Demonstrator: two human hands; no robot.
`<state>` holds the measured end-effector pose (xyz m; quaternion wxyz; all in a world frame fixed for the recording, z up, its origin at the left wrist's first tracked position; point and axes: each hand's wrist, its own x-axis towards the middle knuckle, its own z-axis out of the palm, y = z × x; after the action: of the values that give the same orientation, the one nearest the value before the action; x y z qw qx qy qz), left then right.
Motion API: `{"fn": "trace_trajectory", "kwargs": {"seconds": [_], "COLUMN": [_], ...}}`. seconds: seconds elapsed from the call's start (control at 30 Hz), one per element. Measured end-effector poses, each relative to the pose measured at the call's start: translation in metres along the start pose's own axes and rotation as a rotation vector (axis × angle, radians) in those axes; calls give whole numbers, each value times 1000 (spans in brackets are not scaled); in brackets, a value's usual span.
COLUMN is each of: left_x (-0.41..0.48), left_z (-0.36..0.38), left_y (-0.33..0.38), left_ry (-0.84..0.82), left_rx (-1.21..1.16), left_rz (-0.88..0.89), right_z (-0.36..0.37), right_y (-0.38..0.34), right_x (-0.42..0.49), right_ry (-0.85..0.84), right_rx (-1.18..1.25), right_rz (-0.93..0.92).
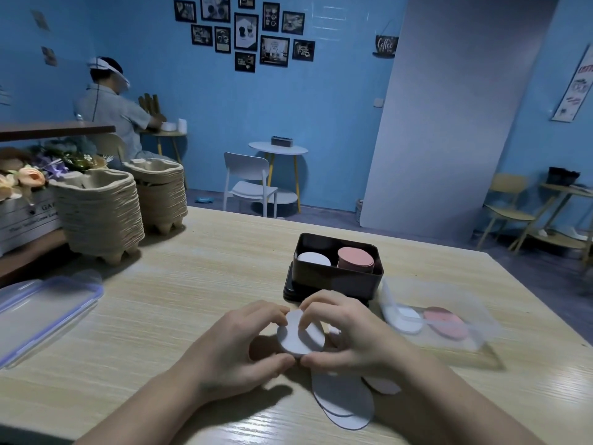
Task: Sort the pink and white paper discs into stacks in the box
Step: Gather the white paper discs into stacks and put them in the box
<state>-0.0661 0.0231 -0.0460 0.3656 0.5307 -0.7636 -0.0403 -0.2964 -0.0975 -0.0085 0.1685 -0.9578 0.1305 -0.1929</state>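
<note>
Tabletop of pale wood grain fills our near view, with blue walls hung with black-framed pictures behind. Our left hand and right hand both pinch one small stack of white paper discs by its rim, just above the wood. Loose white discs lie under the right wrist. Beyond stands the black rectangular box (white stack on the left, pink stack on the right).
</note>
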Motion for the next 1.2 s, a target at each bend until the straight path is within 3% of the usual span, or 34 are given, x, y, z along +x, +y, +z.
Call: {"fn": "trace_trajectory", "kwargs": {"seconds": [0.23, 0.4, 0.57, 0.67, 0.97, 1.2], "left_x": [24, 30, 25, 23, 22, 21], "left_z": [-20, -14, -9, -8, -4, -4], "left_y": [-2, -17, -24, -24, -21, -17], "left_ry": [34, 56, 69, 37, 22, -8], "left_rx": [231, 279, 223, 217, 162, 196], "left_rz": [34, -24, -75, -79, -57, -37], "right_z": [-39, -68, -73, -67, -51, -58], "right_y": [13, 30, 56, 67, 79, 69], "right_x": [21, 55, 91, 105, 118, 112], "right_ry": [126, 245, 197, 80, -68, -26], "right_rx": [-39, -78, -159, -236, -351, -317], "right_rz": [32, 188, 401, 480, 516, 517]}}
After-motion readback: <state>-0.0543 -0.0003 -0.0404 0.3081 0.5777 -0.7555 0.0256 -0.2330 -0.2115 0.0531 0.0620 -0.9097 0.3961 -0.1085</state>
